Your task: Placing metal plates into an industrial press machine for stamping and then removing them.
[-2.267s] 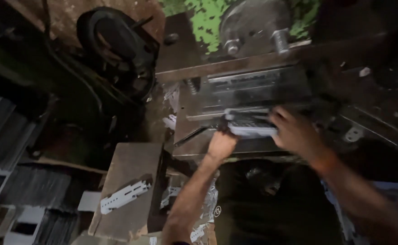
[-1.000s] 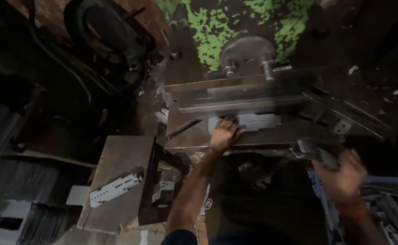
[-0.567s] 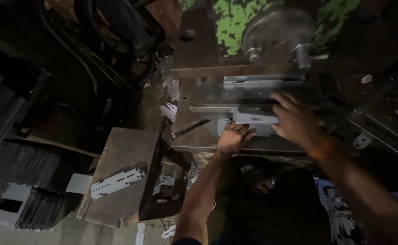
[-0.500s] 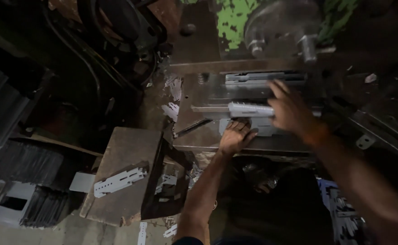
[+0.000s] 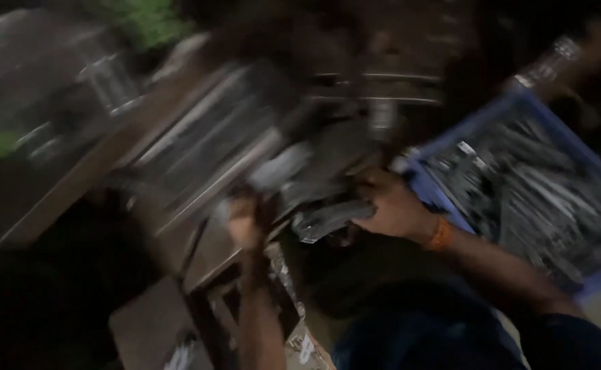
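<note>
Everything had swung hard to the right since half a second earlier: the press that had sat square ahead now lay tilted and smeared across the upper left, and a blue crate (image 5: 444,199) full of grey metal parts (image 5: 540,185) had come into view on the right. Where the right hand (image 5: 395,207) had been up on the bed of the machine, it had now dropped beside the crate's near corner, its fingers (image 5: 372,205) closed around one end of a flat grey metal piece (image 5: 328,218). That piece lay nearly level, its long axis running left and slightly down from the right hand toward the left hand, with the free end between the two. An orange band (image 5: 440,235) showed at the right wrist. The left hand (image 5: 244,223) stayed low at the front edge of the press (image 5: 198,144), just left of the piece's free end; the blur was too heavy for me to tell whether its fingers were spread or curled, or whether they touched anything. Of the two, the right hand plainly had the piece, the left being near but apart. Below, a wooden surface (image 5: 143,322) showed dimly, and a dark blue sleeve (image 5: 451,336) filled the bottom right.
</note>
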